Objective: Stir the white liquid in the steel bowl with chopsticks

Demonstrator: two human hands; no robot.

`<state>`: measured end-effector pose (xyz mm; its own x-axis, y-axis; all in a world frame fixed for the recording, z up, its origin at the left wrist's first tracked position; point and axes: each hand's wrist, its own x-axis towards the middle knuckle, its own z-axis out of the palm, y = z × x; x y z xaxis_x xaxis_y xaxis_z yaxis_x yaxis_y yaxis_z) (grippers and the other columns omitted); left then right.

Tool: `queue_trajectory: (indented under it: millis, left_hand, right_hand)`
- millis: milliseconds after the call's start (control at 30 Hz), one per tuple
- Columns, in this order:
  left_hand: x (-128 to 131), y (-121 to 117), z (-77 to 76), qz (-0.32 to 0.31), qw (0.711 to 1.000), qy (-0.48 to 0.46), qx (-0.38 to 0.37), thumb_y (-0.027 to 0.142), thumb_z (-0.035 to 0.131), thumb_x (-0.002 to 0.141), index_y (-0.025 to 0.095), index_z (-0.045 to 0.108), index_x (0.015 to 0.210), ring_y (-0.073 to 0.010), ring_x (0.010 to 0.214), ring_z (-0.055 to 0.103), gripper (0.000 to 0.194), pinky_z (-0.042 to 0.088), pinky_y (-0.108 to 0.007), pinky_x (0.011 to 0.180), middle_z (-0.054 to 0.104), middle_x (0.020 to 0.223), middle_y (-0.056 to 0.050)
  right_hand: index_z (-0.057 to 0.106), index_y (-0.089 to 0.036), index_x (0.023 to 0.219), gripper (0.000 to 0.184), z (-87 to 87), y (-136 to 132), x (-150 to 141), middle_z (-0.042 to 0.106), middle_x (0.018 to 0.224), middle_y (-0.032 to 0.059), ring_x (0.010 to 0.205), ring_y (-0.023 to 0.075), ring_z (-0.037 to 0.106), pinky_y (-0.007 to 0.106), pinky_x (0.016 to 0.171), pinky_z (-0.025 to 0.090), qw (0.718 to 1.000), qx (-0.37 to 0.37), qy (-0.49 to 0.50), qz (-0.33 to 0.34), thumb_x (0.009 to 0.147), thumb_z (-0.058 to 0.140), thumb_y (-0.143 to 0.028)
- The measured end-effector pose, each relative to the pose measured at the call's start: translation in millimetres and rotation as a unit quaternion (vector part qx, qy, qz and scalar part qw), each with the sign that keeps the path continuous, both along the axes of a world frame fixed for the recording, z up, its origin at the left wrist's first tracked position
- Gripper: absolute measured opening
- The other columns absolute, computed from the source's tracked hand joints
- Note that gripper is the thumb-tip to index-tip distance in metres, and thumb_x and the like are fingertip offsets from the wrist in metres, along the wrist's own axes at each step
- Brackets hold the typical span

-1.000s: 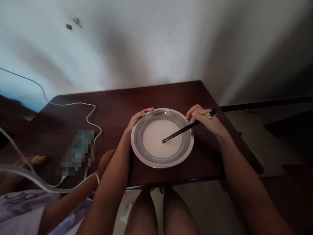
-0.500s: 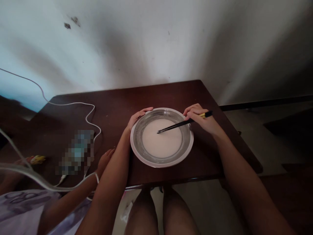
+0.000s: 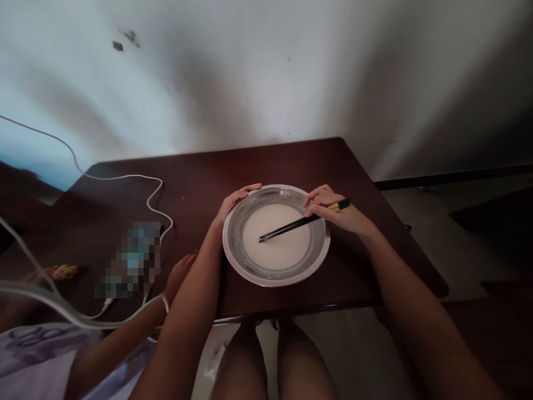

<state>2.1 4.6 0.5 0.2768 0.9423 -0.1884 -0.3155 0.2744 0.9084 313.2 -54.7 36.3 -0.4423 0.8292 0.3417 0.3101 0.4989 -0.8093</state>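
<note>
A round metal basin (image 3: 318, 253) stands on the table, partly filled with a whitish liquid (image 3: 277, 258). My left hand (image 3: 235, 201) holds the basin's left side, its fingers along the far rim and its thumb hidden. In my right hand (image 3: 331, 208) is a pair of black chopsticks (image 3: 293, 224) with yellow bands near the top. The chopsticks slant down to the left over the basin, side by side, their tips at the liquid near its middle. The fingers of my right hand are pinched round them above the basin's right rim.
The dark brown table (image 3: 266, 164) meets a stained white wall (image 3: 250, 72). To the left, another person's arm (image 3: 120, 347) lies by a blurred-out device (image 3: 131, 261) with a white cable (image 3: 154, 194). A small yellow thing (image 3: 65, 271) sits farther left.
My right hand has moved a little left and toward me. The chopstick tips have shifted left and nearer to me within the basin. My left hand keeps its hold on the rim.
</note>
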Motion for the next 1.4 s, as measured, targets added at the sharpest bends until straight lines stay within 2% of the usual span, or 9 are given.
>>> queue_trajectory:
  millis: [133, 267, 400, 600, 800, 967, 1100, 1233, 1400]
  left_hand:
    - [-1.3, 0.5, -1.3, -0.003, 1.0, 0.01, 0.011, 0.029, 0.077, 0.072, 0.02, 0.085, 0.102, -0.0311, 0.121, 0.069, 0.032, 0.048, -0.037, 0.112, 0.083, 0.109, -0.006]
    - [-2.6, 0.7, -3.1, -0.008, 1.0, 0.018, 0.014, 0.031, 0.076, 0.073, 0.022, 0.083, 0.104, -0.034, 0.124, 0.068, 0.033, 0.049, -0.04, 0.112, 0.082, 0.109, -0.007]
    - [-2.6, 0.4, -3.1, -0.004, 1.0, 0.017, 0.009, 0.034, 0.077, 0.072, 0.023, 0.083, 0.103, -0.0344, 0.123, 0.069, 0.033, 0.049, -0.04, 0.111, 0.082, 0.11, -0.008]
    - [-2.0, 0.7, -1.7, -0.006, 1.0, 0.016, 0.014, 0.03, 0.077, 0.071, 0.02, 0.083, 0.103, -0.0328, 0.125, 0.068, 0.034, 0.047, -0.038, 0.113, 0.082, 0.11, -0.008]
    - [-1.6, 0.8, -2.3, -0.001, 1.0, 0.009, 0.011, 0.029, 0.076, 0.071, 0.02, 0.084, 0.101, -0.0323, 0.124, 0.068, 0.032, 0.049, -0.038, 0.113, 0.083, 0.111, -0.007]
    - [-2.3, 0.2, -2.8, -0.005, 1.0, 0.01, 0.005, 0.032, 0.078, 0.072, 0.022, 0.084, 0.103, -0.034, 0.122, 0.069, 0.033, 0.05, -0.039, 0.111, 0.083, 0.109, -0.007]
    - [-3.4, 0.3, -3.6, -0.006, 1.0, 0.015, 0.014, 0.031, 0.077, 0.073, 0.021, 0.084, 0.105, -0.0342, 0.124, 0.069, 0.034, 0.05, -0.039, 0.112, 0.082, 0.111, -0.008]
    - [-2.8, 1.5, -4.5, -0.006, 1.0, 0.017, 0.022, 0.032, 0.076, 0.074, 0.021, 0.084, 0.104, -0.0343, 0.126, 0.068, 0.033, 0.049, -0.04, 0.112, 0.082, 0.113, -0.009]
    - [-1.0, 1.5, -3.1, -0.004, 1.0, 0.015, 0.015, 0.033, 0.078, 0.071, 0.023, 0.085, 0.101, -0.0322, 0.124, 0.069, 0.032, 0.05, -0.037, 0.112, 0.083, 0.111, -0.006]
  right_hand:
    - [0.08, -0.028, 0.076, 0.026, -3.3, 3.4, 1.1, 0.078, 0.095, 0.0057, 0.106, 0.0289, 0.063, 0.05, 0.101, 0.046, 0.998, 0.023, 0.009, -0.057, 0.095, 0.064, -0.036]
    - [0.076, -0.028, 0.067, 0.033, 2.8, 2.3, 7.2, 0.077, 0.091, 0.0053, 0.104, 0.0287, 0.063, 0.049, 0.101, 0.046, 0.992, 0.03, 0.046, -0.113, 0.096, 0.063, -0.035]
    - [0.075, -0.028, 0.062, 0.04, 7.9, -0.8, 11.3, 0.075, 0.088, 0.0055, 0.104, 0.028, 0.063, 0.048, 0.102, 0.047, 0.995, 0.002, 0.075, -0.071, 0.098, 0.061, -0.036]
    - [0.082, -0.029, 0.074, 0.029, 6.0, -2.3, 4.1, 0.077, 0.099, 0.006, 0.109, 0.0284, 0.061, 0.049, 0.103, 0.047, 0.999, -0.03, 0.005, 0.019, 0.096, 0.064, -0.037]
    - [0.082, -0.029, 0.078, 0.025, -1.2, 2.1, 0.6, 0.077, 0.099, 0.0059, 0.111, 0.0296, 0.061, 0.052, 0.104, 0.046, 1.0, 0.007, -0.002, -0.022, 0.095, 0.066, -0.038]
    - [0.079, -0.028, 0.069, 0.034, 3.4, 1.9, 10.4, 0.077, 0.095, 0.0056, 0.108, 0.0285, 0.062, 0.05, 0.104, 0.045, 0.996, 0.019, 0.046, -0.077, 0.098, 0.062, -0.033]
    - [0.077, -0.03, 0.063, 0.041, 9.6, -1.9, 13.8, 0.077, 0.091, 0.0052, 0.107, 0.0277, 0.061, 0.049, 0.103, 0.046, 0.997, -0.001, 0.065, -0.03, 0.1, 0.06, -0.035]
    - [0.08, -0.029, 0.069, 0.033, 8.6, -3.0, 7.7, 0.079, 0.095, 0.0053, 0.108, 0.028, 0.061, 0.049, 0.102, 0.048, 1.0, -0.015, 0.02, 0.008, 0.097, 0.063, -0.035]
    - [0.082, -0.03, 0.076, 0.026, 3.7, -0.9, 2.6, 0.079, 0.096, 0.0051, 0.108, 0.0284, 0.062, 0.05, 0.102, 0.047, 1.0, 0.003, 0.009, 0.011, 0.095, 0.065, -0.037]
